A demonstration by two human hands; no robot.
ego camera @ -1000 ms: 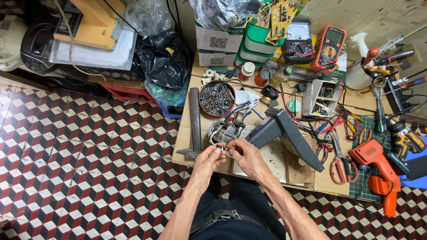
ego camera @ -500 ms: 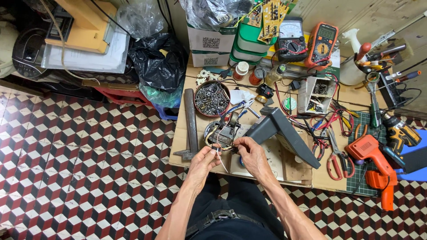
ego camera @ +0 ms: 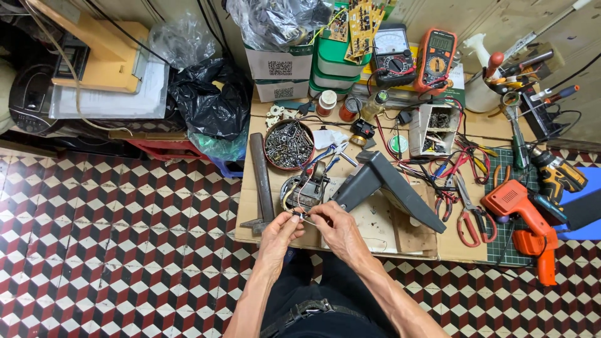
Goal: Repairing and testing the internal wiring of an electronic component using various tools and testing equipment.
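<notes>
My left hand [ego camera: 279, 235] and my right hand [ego camera: 337, 226] meet at the near edge of a low workbench [ego camera: 250, 216]. Between their fingertips they pinch thin wires [ego camera: 299, 215] that lead up to a small metal motor-like part [ego camera: 305, 188] lying on the bench. Just right of that part lies a grey angled plastic housing [ego camera: 391, 186]. What exactly sits at the wire ends is too small to tell.
Around the part lie a round bowl of screws [ego camera: 288, 145], a dark metal bar [ego camera: 260, 178], an orange drill [ego camera: 523, 216], red-handled scissors [ego camera: 466, 216], two multimeters [ego camera: 437, 59], pliers and tangled leads. Black bags [ego camera: 210, 103] and boxes stand at the back. Checkered tile floor [ego camera: 113, 250] spreads left.
Both hands have stayed together on the wires at the bench edge, with small finger shifts. The view has tilted slightly.
</notes>
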